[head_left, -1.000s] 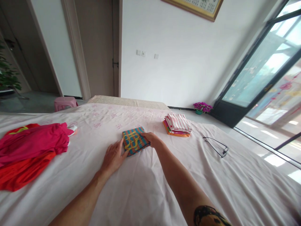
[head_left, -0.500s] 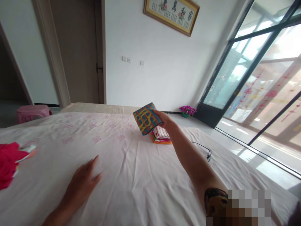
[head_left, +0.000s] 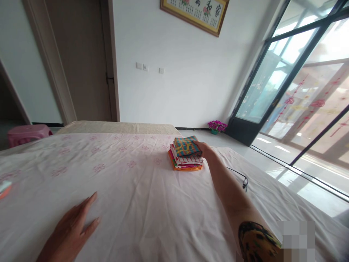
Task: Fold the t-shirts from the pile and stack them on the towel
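A folded cloth (head_left: 187,146) in teal and orange with yellow lettering lies on top of a small stack of folded cloths (head_left: 188,160). White with red marks, pink and orange layers show beneath it. My right hand (head_left: 203,148) reaches out to the stack and grips the top cloth at its right edge, thumb over it; the other fingers are largely hidden. At the lower left, my left hand (head_left: 69,229) is open just above the pale bed sheet (head_left: 131,211), fingers stretched and thumb apart, holding nothing.
A pair of glasses (head_left: 244,183) lies right of my forearm. At the left edge sits a white and orange piece of something (head_left: 4,188). Beyond the bed stand a pink stool (head_left: 28,134), purple flowers (head_left: 216,126) in a green pot and a glass door (head_left: 261,80).
My right hand has lowered the teal and orange folded cloth from the air onto the stack. My view has shifted so that the red fabric at the left is out of sight.
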Tool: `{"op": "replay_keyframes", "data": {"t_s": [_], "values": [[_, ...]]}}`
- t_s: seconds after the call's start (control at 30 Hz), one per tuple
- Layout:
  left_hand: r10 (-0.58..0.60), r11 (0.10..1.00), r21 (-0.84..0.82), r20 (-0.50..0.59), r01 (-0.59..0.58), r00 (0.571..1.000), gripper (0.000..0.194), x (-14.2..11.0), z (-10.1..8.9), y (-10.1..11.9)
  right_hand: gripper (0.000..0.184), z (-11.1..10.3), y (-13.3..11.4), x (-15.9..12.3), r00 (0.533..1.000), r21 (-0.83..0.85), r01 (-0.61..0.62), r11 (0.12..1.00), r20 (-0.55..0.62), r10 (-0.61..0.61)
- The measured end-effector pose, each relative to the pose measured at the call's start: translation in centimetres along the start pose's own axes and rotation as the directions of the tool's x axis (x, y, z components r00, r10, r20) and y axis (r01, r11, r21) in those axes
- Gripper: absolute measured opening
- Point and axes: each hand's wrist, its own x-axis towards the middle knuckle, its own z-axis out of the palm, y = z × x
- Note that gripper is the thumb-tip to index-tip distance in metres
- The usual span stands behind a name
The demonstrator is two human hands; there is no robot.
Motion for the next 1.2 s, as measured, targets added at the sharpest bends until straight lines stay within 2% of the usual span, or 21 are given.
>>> {"op": "replay_keyframes", "data": {"t_s": [0.13, 0.27, 0.4, 0.53, 0.6, 0.67, 0.73, 0.8, 0.87, 0.93, 1.0, 1.1, 1.2], "values": [[0.013, 0.999, 0.029, 0.025, -0.014, 1.000, 0.065, 0.0, 0.0, -0.2, 0.036, -0.2, 0.1, 1.0, 0.997, 0.003, 0.035, 0.999, 0.066, -0.035], [0.023, 0.999, 0.039, 0.016, -0.024, 1.000, 0.067, 0.1, -0.1, -0.1, 0.027, -0.6, 1.2, 1.0, 0.999, -0.115, 0.052, 0.992, 0.008, -0.052], [0.024, 0.998, 0.055, 0.005, -0.024, 1.000, 0.066, 0.2, -0.2, 0.0, 0.032, -1.4, 1.6, 0.8, 0.994, -0.289, 0.047, 0.956, -0.077, -0.072], [0.044, 0.997, 0.061, 0.009, -0.044, 0.999, 0.067, 0.1, -0.1, -0.1, 0.046, -1.0, 0.5, 0.5, 0.971, -0.473, 0.033, 0.881, -0.193, -0.140], [0.051, 0.997, 0.064, 0.000, -0.051, 0.999, 0.067, 0.1, 0.0, -0.2, 0.051, 0.1, -0.3, 0.1, 0.939, -0.641, 0.081, 0.763, -0.209, -0.275], [0.055, 0.996, 0.073, 0.001, -0.055, 0.998, 0.067, 0.1, 0.0, -0.2, 0.055, 1.7, -1.0, -0.4, 0.900, -0.801, 0.157, 0.578, -0.125, -0.418], [0.057, 0.995, 0.084, 0.007, -0.057, 0.998, 0.067, 0.1, 0.0, -0.1, 0.060, 3.2, -1.4, -0.8, 0.883, -0.870, 0.223, 0.440, -0.011, -0.469], [0.064, 0.993, 0.094, 0.008, -0.065, 0.998, 0.066, 0.1, -0.1, 0.1, 0.065, 4.3, -1.4, -0.8, 0.891, -0.886, 0.263, 0.382, 0.072, -0.448], [0.072, 0.992, 0.103, 0.000, -0.072, 0.997, 0.066, 0.1, -0.3, 0.2, 0.061, 4.7, -0.9, -0.4, 0.894, -0.884, 0.336, 0.324, 0.191, -0.405], [0.078, 0.991, 0.108, -0.008, -0.077, 0.997, 0.065, 0.0, -0.3, 0.3, 0.054, 4.7, 0.0, 0.4, 0.877, -0.870, 0.420, 0.258, 0.316, -0.362], [0.082, 0.990, 0.113, -0.010, -0.080, 0.997, 0.064, 0.0, -0.4, 0.3, 0.052, 4.5, 1.1, 1.1, 0.853, -0.856, 0.476, 0.202, 0.394, -0.342], [0.098, 0.986, 0.133, -0.007, -0.096, 0.995, 0.064, 0.0, -0.4, 0.3, 0.052, 4.7, 2.5, 1.9, 0.832, -0.853, 0.496, 0.162, 0.415, -0.368], [0.119, 0.981, 0.154, -0.007, -0.117, 0.993, 0.063, 0.0, -0.5, 0.3, 0.051, 5.0, 3.4, 1.9, 0.828, -0.861, 0.480, 0.165, 0.383, -0.411]]}}
